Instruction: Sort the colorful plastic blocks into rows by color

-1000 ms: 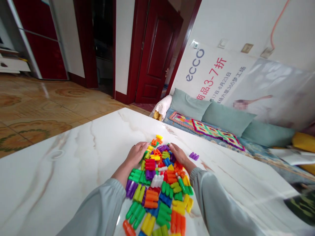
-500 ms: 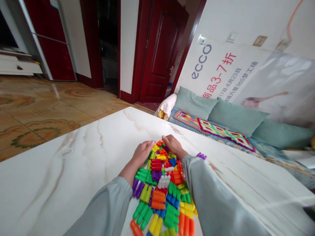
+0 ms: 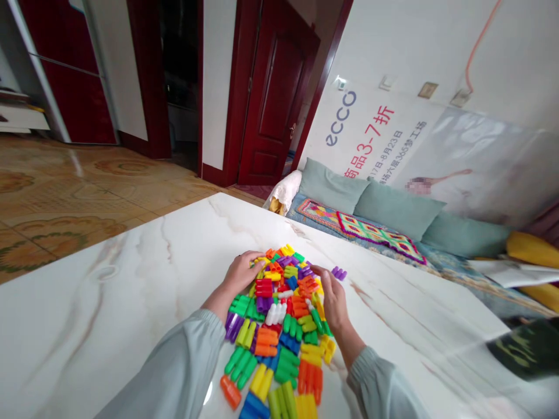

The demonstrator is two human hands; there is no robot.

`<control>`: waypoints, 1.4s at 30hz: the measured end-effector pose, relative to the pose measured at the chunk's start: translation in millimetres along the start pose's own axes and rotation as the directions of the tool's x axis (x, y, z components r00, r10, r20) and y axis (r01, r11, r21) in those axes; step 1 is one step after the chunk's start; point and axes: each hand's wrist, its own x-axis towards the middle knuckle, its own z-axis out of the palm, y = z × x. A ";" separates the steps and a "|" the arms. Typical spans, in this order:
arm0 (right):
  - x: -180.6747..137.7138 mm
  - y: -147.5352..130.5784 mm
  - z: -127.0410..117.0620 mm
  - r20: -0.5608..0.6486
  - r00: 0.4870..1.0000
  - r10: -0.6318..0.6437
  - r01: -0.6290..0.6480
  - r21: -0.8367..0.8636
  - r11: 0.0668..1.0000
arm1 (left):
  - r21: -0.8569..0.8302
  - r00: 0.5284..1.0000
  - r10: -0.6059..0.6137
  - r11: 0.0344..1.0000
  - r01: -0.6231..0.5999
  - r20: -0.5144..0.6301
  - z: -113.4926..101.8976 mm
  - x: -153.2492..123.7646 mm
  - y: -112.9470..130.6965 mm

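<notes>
A long heap of bright plastic building blocks [image 3: 276, 314] runs away from me over the white marbled table [image 3: 144, 279]. Each block looks like short rounded tubes joined side by side, in green, orange, yellow, purple, blue, red and white. My left hand [image 3: 243, 271] rests at the far left edge of the heap, fingers stretched along the blocks. On the right side, my right hand [image 3: 332, 295] cups the heap's edge with its fingers extended and apart from the thumb. Neither hand grips a block. One purple block [image 3: 339, 273] lies alone just beyond my right hand.
Behind the table's far right edge stands a couch with green cushions [image 3: 399, 209] and a crocheted runner [image 3: 375, 233]. A dark object [image 3: 526, 348] shows at the right edge. A red door [image 3: 277, 99] and tiled floor [image 3: 87, 198] lie beyond.
My right hand has moved from the far end of the heap back and outward to its right side, uncovering blocks there. My left hand stays by the left edge. The view has turned slightly right.
</notes>
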 end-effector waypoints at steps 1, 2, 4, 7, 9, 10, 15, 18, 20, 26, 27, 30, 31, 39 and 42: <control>-8.7 3.3 -5.2 -0.097 0.995 0.030 -0.025 0.055 0.998 | 0.004 1.000 0.001 1.000 -0.001 -0.005 0.0 0.2 -0.3; -15.7 7.5 -9.2 -0.185 0.980 0.071 -0.050 0.113 0.992 | 0.010 1.000 -0.001 1.000 0.001 -0.013 -0.5 0.5 -0.4; -25.0 17.7 -13.9 -0.325 0.930 0.170 -0.098 0.227 0.969 | 0.024 0.999 -0.009 1.000 0.010 -0.037 -2.5 1.3 0.3; -29.6 34.0 -15.2 -0.419 0.856 0.304 -0.152 0.358 0.921 | 0.039 0.994 -0.035 0.998 0.039 -0.101 -7.8 2.3 5.3; -29.2 42.3 -14.9 -0.424 0.825 0.373 -0.188 0.417 0.889 | 0.014 0.990 -0.049 0.999 0.051 -0.132 -11.5 2.2 12.3; -28.7 45.0 -14.8 -0.414 0.818 0.399 -0.207 0.435 0.876 | -0.008 0.990 -0.054 0.999 0.053 -0.133 -13.2 1.8 16.8; -26.7 43.8 -13.9 -0.339 0.857 0.390 -0.253 0.382 0.889 | -0.115 0.997 -0.078 0.991 0.076 -0.013 -21.8 -1.6 42.1; -27.2 38.6 -13.1 -0.325 0.865 0.382 -0.255 0.369 0.893 | -0.153 0.992 -0.082 0.984 0.096 0.098 -29.4 -6.4 53.7; -27.9 36.5 -12.9 -0.336 0.860 0.384 -0.251 0.375 0.892 | -0.113 0.979 -0.085 0.988 0.107 0.188 -34.7 -11.9 59.1; -29.6 34.8 -12.6 -0.330 0.868 0.370 -0.233 0.387 0.892 | 0.074 0.891 -0.074 0.996 0.046 0.448 -42.2 -27.9 63.4; -29.7 34.7 -12.5 -0.331 0.869 0.368 -0.232 0.384 0.894 | 0.067 0.884 -0.074 0.997 0.049 0.461 -41.7 -28.8 62.6; -29.7 34.7 -12.3 -0.326 0.874 0.360 -0.233 0.370 0.900 | 0.050 0.894 -0.103 0.995 0.090 0.435 -37.5 -28.7 59.0; -29.7 34.8 -12.3 -0.323 0.876 0.359 -0.235 0.365 0.901 | 0.041 0.905 -0.111 0.994 0.103 0.411 -35.5 -28.1 57.9; -30.3 34.1 -12.6 -0.306 0.879 0.364 -0.249 0.356 0.901 | -0.403 0.922 -0.301 0.834 0.378 0.243 -24.0 -25.2 64.8; -30.0 32.5 -12.7 -0.306 0.879 0.364 -0.250 0.353 0.902 | -0.497 0.921 -0.299 0.777 0.386 0.248 -22.8 -26.2 68.7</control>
